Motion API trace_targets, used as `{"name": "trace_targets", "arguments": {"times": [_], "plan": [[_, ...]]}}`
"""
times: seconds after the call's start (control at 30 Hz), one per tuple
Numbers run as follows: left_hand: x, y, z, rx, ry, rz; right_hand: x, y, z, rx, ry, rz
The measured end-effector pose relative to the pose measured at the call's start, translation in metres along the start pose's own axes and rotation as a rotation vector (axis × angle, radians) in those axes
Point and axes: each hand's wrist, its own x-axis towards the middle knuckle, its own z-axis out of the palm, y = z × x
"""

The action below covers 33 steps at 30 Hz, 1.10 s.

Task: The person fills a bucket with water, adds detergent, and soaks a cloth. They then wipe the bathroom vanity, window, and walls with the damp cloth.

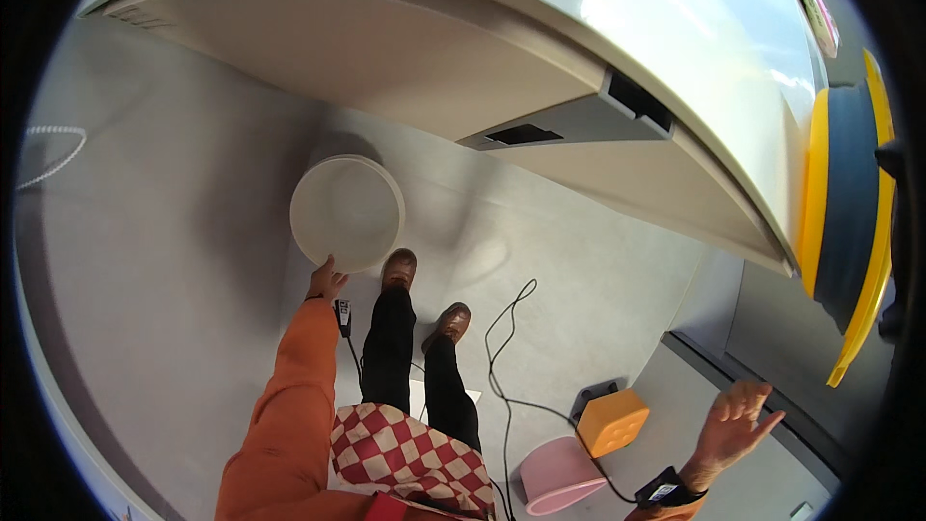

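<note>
On the grey floor (569,251), left of centre along the near edge of the white surface (694,48), I note an open-topped white bin (349,212); from where I stand, I cannot tell whether its base touches the floor. Left hand (328,280): gripping the bin's near rim, thumb over the lip. Right hand (733,427): raised, holding nothing, fingers extended, well apart from the bin and nearest a dark rail (702,359). Brown shoes (399,268) on the floor, one just beside the bin. Toward the lower right of the floor: an orange block-shaped item (614,422), with a pink tub (559,473) near it and a looped black cable (497,357) to their left. At the surface's right end: a yellow-flanged reel (847,198) with a dark blue band.
</note>
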Motion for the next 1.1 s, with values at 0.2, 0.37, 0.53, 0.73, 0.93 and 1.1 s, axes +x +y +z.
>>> {"name": "trace_targets", "arguments": {"times": [0.2, 0.37, 0.53, 0.73, 0.93, 1.1], "plan": [[0.004, -0.021, 0.013, -0.094, -0.115, 0.068, -0.041, -0.003, -0.038, 0.026, 0.183, -0.002], [-0.072, -0.001, 0.041, 0.052, -0.068, -0.061, -0.068, -0.054, -0.044, -0.014, 0.416, -0.045], [-0.152, -0.010, 0.040, 0.571, -0.009, -0.151, -0.151, -0.117, -0.057, -0.042, 0.645, -0.093], [-0.229, -0.014, 0.097, 1.216, -0.218, -0.104, -0.274, -0.139, -0.103, -0.103, 0.857, 0.066], [-0.362, -0.067, 0.202, 1.854, -0.552, 0.213, -0.443, -0.160, -0.140, 0.000, 1.035, 0.046], [-0.496, -0.211, 0.274, 2.027, -0.673, 0.425, -0.616, -0.190, -0.179, 0.060, 1.378, -0.185]]}}
